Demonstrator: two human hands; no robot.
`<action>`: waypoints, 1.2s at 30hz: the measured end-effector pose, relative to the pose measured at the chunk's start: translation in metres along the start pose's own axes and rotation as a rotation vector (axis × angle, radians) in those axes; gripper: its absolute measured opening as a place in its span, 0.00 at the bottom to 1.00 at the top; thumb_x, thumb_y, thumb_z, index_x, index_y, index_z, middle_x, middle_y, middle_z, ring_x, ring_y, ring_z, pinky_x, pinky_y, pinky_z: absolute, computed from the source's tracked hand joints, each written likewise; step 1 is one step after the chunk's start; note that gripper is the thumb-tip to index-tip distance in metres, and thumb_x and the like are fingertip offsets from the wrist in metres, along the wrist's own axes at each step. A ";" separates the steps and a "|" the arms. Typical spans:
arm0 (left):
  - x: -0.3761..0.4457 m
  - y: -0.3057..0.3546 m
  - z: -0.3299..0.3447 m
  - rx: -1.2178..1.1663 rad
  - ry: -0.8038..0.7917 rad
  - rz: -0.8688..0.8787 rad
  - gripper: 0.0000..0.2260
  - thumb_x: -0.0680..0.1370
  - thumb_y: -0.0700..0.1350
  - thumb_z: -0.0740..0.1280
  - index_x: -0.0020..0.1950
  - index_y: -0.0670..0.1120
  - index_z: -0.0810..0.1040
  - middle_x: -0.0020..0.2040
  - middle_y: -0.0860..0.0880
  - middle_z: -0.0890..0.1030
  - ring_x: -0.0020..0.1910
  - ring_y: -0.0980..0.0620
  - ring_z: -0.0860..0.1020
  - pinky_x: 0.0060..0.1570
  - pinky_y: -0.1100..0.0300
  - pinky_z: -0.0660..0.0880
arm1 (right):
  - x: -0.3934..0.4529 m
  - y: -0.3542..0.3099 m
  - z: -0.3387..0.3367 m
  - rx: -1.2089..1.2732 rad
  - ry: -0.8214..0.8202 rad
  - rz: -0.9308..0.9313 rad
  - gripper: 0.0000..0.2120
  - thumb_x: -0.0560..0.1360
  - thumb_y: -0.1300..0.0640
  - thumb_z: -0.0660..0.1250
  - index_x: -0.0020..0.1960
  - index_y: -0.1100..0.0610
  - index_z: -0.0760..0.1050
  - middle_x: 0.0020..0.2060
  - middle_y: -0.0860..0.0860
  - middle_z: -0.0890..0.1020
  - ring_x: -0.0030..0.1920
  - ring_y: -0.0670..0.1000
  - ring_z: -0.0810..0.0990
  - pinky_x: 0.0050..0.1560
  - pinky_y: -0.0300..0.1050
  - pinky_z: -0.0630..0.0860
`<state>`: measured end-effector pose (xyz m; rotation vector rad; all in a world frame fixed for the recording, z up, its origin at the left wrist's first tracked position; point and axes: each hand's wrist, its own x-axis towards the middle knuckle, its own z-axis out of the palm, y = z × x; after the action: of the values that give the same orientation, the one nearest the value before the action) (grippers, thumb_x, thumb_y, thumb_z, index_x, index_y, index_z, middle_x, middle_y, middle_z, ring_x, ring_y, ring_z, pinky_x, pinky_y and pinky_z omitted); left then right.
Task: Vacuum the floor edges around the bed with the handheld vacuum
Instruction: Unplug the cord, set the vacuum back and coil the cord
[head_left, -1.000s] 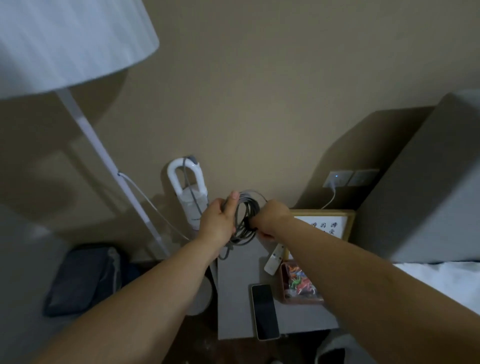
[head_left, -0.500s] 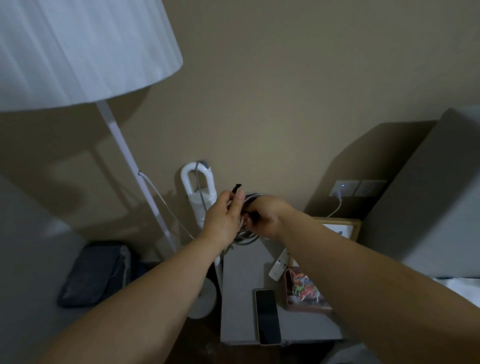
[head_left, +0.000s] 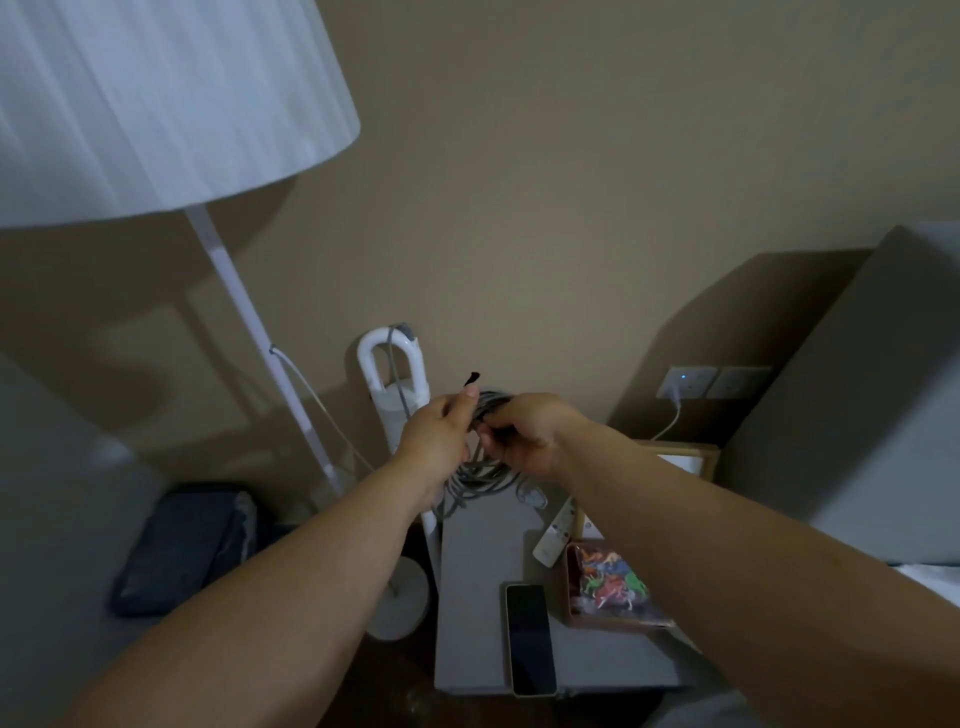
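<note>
Head view: left hand (head_left: 434, 441) and right hand (head_left: 524, 434) both pinch coiled grey cord (head_left: 480, 470) above surface's (head_left: 483, 566) far-left corner, likely undoing its black tie (head_left: 470, 379) for vacuum (head_left: 397, 384).

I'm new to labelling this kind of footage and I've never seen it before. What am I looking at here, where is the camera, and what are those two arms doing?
There is no machine here. The camera sits on a person's head and looks forward and down, so the two bare arms reaching in from the bottom are that person's own.

The left hand and right hand meet in the middle, both gripping a coiled grey cable. A short black strap sticks up by the left thumb, perhaps a tie for the coil.

Behind the hands stands a white handheld vacuum with a loop handle, against the wall. A floor lamp with a white shade is on the left.

Below is a grey bedside table. On it lie a phone, a white remote and a small box of colourful bits.
</note>
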<state>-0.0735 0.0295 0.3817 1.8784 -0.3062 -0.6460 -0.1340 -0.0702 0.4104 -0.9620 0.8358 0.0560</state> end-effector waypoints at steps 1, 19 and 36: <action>0.002 0.000 -0.001 0.008 0.010 -0.005 0.17 0.80 0.59 0.59 0.43 0.47 0.77 0.33 0.47 0.74 0.31 0.51 0.71 0.36 0.59 0.69 | 0.000 -0.002 -0.001 -0.001 0.006 -0.005 0.11 0.79 0.73 0.55 0.43 0.67 0.73 0.38 0.59 0.78 0.36 0.50 0.76 0.27 0.34 0.77; 0.011 0.019 -0.003 -0.150 0.050 0.015 0.11 0.81 0.52 0.60 0.48 0.49 0.79 0.40 0.54 0.83 0.29 0.53 0.67 0.34 0.62 0.70 | 0.015 -0.025 -0.011 -0.964 0.130 -0.843 0.05 0.71 0.67 0.71 0.46 0.65 0.82 0.46 0.55 0.79 0.47 0.53 0.78 0.54 0.45 0.75; 0.020 0.013 -0.022 -0.298 0.061 -0.150 0.10 0.69 0.51 0.71 0.40 0.44 0.81 0.40 0.35 0.81 0.33 0.46 0.73 0.33 0.58 0.69 | 0.023 -0.039 -0.008 -0.899 -0.127 -0.842 0.06 0.68 0.69 0.74 0.44 0.64 0.80 0.42 0.53 0.80 0.41 0.53 0.82 0.49 0.45 0.80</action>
<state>-0.0433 0.0316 0.3939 1.6401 -0.0257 -0.6929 -0.1075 -0.1067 0.4198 -2.0732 0.1974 -0.2535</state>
